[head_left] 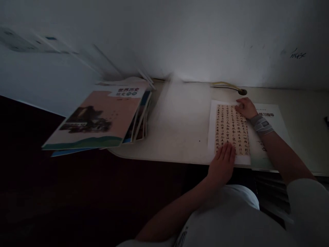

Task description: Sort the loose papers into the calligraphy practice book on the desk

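A sheet of yellowish paper with columns of dark calligraphy lies on the pale desk, on top of a white booklet. My left hand rests flat on the sheet's near edge, fingers stretched out together. My right hand, with a grey band on its wrist, presses on the sheet's far right corner with curled fingers. Neither hand lifts the sheet.
A stack of textbooks with a pink cover on top overhangs the desk's left end. A yellowish cable runs into a hole at the desk's back edge. A white wall stands right behind. The space below the desk is dark.
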Available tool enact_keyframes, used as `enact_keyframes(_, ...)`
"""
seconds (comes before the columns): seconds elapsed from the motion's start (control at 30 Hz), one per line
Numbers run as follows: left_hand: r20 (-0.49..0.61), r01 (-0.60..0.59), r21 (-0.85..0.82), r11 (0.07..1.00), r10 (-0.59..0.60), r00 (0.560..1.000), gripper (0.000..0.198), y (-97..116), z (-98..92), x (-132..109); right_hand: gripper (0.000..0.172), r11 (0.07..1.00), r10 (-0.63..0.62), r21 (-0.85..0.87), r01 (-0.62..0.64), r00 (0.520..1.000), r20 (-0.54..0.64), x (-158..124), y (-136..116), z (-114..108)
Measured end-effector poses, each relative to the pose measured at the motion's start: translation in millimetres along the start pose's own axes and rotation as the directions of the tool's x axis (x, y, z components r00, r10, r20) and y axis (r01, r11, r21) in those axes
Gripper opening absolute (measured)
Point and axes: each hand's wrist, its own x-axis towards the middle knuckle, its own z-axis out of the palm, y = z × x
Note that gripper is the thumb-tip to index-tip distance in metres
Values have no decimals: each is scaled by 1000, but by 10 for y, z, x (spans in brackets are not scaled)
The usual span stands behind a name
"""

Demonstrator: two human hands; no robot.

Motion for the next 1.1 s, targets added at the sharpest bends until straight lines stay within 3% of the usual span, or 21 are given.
enact_keyframes(0.13,-29,62,39,997,-61,998,44,-57,17,-13,43,999,-14,33,15,1000,-18,4,-13,-23)
enact_keyframes(0.27,-6,143,56,988,-143,990,45,-160,-14,-180,50,992,-55,113,56,998,-13,11,-29,-55)
enact_keyframes(0.4,-37,186,51,981,-184,982,49,-94,-69,-180,63,981,-86,175,81,996,22,2,-91,-63)
enact_keyframes(0.6,-171,-102,58,993,111,979,42,56,-134,151,77,992,-61,116,59,998,17,-21,-239,-35)
enact_keyframes(0.77,-136,-30,73,997,39,990,41,-104,-67,49,70,970,66,240,-50,996,-61,-17,-205,-48)
enact_keyframes(0.9,-63,45,59,997,-41,997,45,-68,26,-33,68,987,-36,161,27,998,53,-24,-191,-46)
enact_keyframes(1.0,-23,27,-14,1000,-27,999,46,22,39,-65,63,995,-85,67,77,988,131,-35,-215,-56)
enact_keyframes(1.1,-33,-30,-194,981,24,999,57,-132,-54,-174,54,990,-128,81,117,979,158,-36,-221,-80)
